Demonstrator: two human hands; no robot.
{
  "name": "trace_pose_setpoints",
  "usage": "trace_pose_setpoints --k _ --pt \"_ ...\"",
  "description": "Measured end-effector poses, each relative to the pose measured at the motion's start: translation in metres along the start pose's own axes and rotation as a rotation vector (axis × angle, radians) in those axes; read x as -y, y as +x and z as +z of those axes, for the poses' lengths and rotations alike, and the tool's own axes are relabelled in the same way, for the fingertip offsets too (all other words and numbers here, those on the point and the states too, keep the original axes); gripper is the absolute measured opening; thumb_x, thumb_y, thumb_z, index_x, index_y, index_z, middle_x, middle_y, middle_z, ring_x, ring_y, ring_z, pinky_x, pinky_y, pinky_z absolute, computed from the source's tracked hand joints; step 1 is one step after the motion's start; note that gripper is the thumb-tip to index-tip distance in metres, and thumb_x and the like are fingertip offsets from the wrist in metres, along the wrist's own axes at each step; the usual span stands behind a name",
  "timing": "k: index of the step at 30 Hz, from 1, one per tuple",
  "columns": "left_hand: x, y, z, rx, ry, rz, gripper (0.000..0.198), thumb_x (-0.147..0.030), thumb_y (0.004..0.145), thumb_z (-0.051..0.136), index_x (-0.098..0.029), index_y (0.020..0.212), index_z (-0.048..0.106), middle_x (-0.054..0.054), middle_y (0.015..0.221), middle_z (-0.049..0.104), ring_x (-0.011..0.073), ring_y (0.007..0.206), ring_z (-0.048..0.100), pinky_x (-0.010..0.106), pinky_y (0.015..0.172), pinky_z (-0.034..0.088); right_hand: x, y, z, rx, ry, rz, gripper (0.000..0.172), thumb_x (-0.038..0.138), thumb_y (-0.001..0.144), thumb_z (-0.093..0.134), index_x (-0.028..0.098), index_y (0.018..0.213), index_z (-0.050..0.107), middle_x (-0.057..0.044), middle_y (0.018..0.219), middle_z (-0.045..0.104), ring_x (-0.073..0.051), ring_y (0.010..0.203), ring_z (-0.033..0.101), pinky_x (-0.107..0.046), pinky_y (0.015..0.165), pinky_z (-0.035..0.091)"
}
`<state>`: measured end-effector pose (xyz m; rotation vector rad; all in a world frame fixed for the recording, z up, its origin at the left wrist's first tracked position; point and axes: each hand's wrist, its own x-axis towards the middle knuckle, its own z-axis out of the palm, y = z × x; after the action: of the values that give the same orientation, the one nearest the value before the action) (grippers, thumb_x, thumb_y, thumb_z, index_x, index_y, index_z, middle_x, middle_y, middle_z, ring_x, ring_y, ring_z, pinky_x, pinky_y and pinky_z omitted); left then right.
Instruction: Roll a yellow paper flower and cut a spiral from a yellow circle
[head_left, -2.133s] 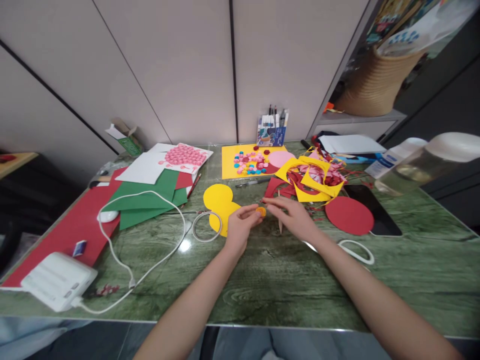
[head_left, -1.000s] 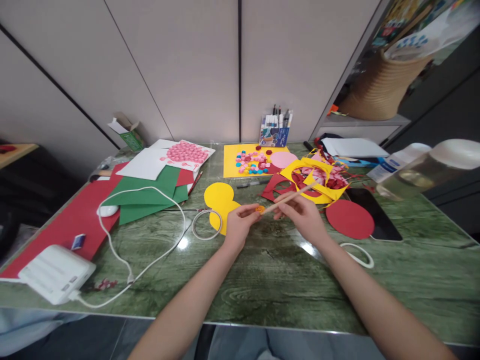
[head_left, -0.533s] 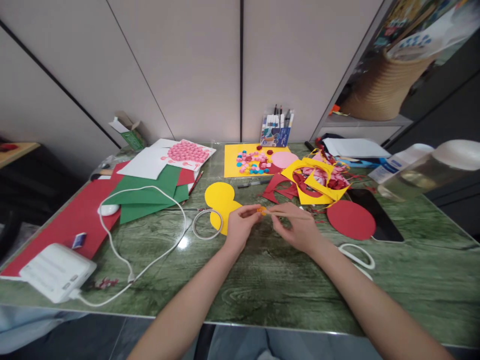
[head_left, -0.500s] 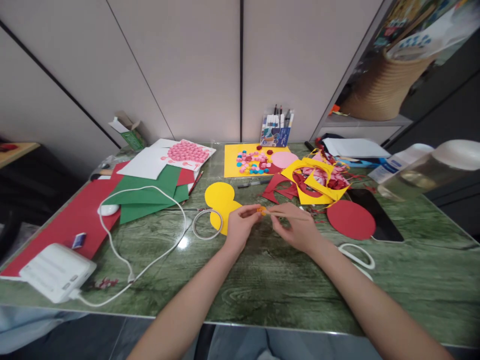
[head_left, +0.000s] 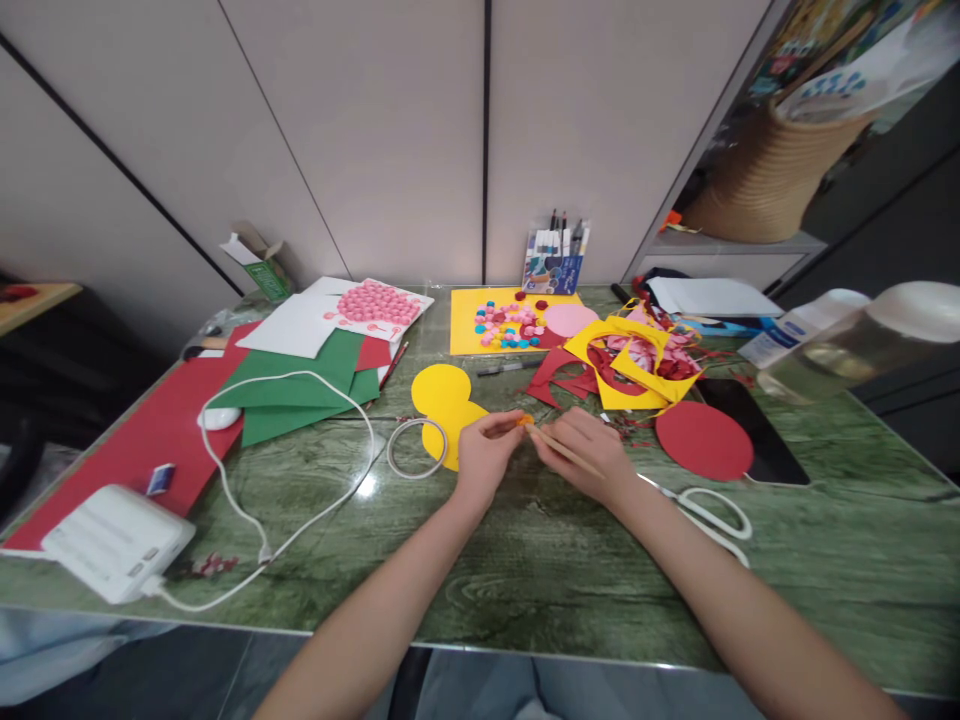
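My left hand (head_left: 484, 455) pinches a small curled strip of yellow-orange paper (head_left: 526, 420) at its fingertips. Closed around a thin light wooden stick (head_left: 566, 450), my right hand (head_left: 589, 455) brings the stick's tip against that strip. Two yellow paper circles (head_left: 441, 390) lie to the left, the nearer one partly behind my left hand. A roll of tape (head_left: 417, 448) rests over their edge. White-handled scissors (head_left: 716, 515) lie beside my right forearm, partly hidden by it.
Rolled paper coils (head_left: 510, 325) sit on a yellow sheet (head_left: 463, 325). Cut scraps (head_left: 637, 360), a red circle (head_left: 703, 440) and a black tablet (head_left: 780, 450) lie right. A white cable (head_left: 300, 550), a white power adapter (head_left: 116, 545) and green sheets (head_left: 300, 415) are left.
My right hand has turned, so the stick now slants down toward me instead of lying nearly level. My left hand keeps its pinch on the strip. More of the scissors shows.
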<state>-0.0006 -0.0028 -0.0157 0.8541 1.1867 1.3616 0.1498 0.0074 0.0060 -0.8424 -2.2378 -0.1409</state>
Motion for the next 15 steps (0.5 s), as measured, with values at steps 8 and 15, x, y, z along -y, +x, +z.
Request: trace_pose_setpoints --k 8,15 --pt "0.003 0.004 -0.003 0.052 0.039 0.013 0.022 -0.018 0.061 0.071 -0.015 0.083 0.073 0.008 0.084 0.073 0.0194 0.077 0.067 0.032 0.077 0.051 0.003 0.004 -0.008 0.061 0.009 0.117 0.023 0.039 0.081 0.060 0.018 0.089 0.054 -0.001 0.060 0.055 -0.017 0.055 0.051 -0.031 0.059 0.039" --pt "0.002 0.007 -0.006 0.032 0.085 0.048 0.021 -0.018 0.063 0.069 -0.015 0.084 0.072 0.009 0.086 0.073 0.0189 0.079 0.066 0.031 0.078 0.051 -0.003 0.003 -0.008 0.109 0.041 -0.137 0.021 0.011 0.088 0.049 0.017 0.107 0.056 -0.004 0.076 0.066 -0.015 0.068 0.058 -0.030 0.071 0.042"
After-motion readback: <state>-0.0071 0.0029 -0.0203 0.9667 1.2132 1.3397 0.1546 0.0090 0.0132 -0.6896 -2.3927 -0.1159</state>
